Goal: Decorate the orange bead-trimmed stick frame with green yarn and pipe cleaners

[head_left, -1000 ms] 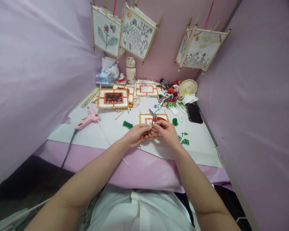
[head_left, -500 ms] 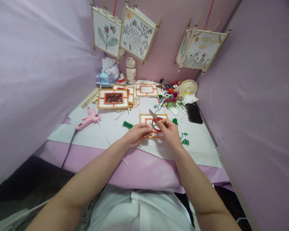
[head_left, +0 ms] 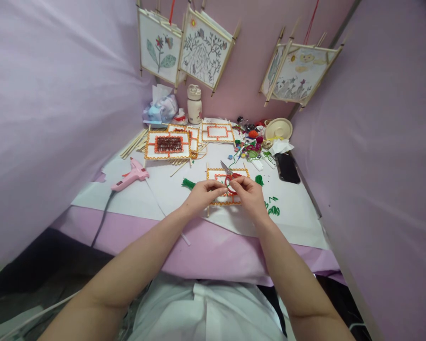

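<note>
My left hand [head_left: 206, 194] is closed in a pinch above a small stick-framed panel [head_left: 213, 175]. A short bit of green yarn [head_left: 230, 188] shows between the fingertips of both hands. My right hand [head_left: 250, 192] is closed around the red handle of a pair of scissors [head_left: 226, 167], whose blades point away and to the left. Orange and yellow wavy trim edges the white panel, partly hidden under my hands. A green yarn bundle [head_left: 188, 183] lies left of the panel, another [head_left: 259, 180] to its right. Loose green yarn pieces [head_left: 274, 209] lie beside my right wrist.
A pink glue gun [head_left: 131, 176] with its cable rests at left. Trimmed panels [head_left: 168, 155], wooden sticks [head_left: 134, 143], a bottle [head_left: 194, 105] and tissues [head_left: 161, 110] stand behind. A phone [head_left: 287, 168] and tangled yarn [head_left: 253, 149] are at right. Picture lanterns [head_left: 206, 49] hang above.
My left fingertips have moved slightly right and up, closer to my right fingers. The green yarn now shows between them. The scissors stay with my right hand, and the view shifts slightly.
</note>
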`<state>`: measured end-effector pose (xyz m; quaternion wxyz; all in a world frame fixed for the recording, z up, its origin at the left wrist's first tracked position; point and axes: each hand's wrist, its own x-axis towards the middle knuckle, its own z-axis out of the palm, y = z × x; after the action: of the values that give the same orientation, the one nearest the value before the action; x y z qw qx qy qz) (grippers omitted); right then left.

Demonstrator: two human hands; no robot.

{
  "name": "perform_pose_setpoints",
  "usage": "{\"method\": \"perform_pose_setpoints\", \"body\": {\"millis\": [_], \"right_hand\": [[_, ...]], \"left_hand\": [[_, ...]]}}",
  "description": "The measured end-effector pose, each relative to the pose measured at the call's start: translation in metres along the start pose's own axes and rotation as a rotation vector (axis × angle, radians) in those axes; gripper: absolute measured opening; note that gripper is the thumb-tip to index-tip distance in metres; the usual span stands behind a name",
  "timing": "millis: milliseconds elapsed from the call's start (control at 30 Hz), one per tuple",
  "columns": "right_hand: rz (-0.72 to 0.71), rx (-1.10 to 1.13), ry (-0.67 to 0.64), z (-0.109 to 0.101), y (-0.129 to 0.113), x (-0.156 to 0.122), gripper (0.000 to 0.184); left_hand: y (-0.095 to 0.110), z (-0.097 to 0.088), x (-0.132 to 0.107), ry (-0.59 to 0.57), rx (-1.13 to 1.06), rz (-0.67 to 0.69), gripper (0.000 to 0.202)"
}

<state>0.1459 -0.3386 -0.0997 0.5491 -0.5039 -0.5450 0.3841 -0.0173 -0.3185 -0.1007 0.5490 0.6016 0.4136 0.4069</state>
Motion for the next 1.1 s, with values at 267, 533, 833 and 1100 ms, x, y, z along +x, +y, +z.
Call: {"method": "perform_pose_setpoints", "body": {"millis": [267, 533, 833, 1100], "right_hand": [[0.005, -0.001, -0.001, 0.003, 0.001, -0.001, 0.024], [0.111, 0.078, -0.138, 0.008, 0.007, -0.002, 0.026], [0.068, 0.019, -0.132, 0.003, -0.002, -0.001, 0.022], [-0.173, -0.075, -0.168, -0.003, -0.004, -0.001, 0.011]], "left_hand": [[-0.006, 0.005, 0.000, 0.136, -0.163, 0.043, 0.019], [-0.006, 0.011, 0.000, 0.200, -0.330, 0.052, 0.016], [0.005, 0.011, -0.002, -0.007, -0.596, -0.165, 0.028], [-0.001, 0.010, -0.003, -0.101, -0.423, -0.195, 0.039]]}}
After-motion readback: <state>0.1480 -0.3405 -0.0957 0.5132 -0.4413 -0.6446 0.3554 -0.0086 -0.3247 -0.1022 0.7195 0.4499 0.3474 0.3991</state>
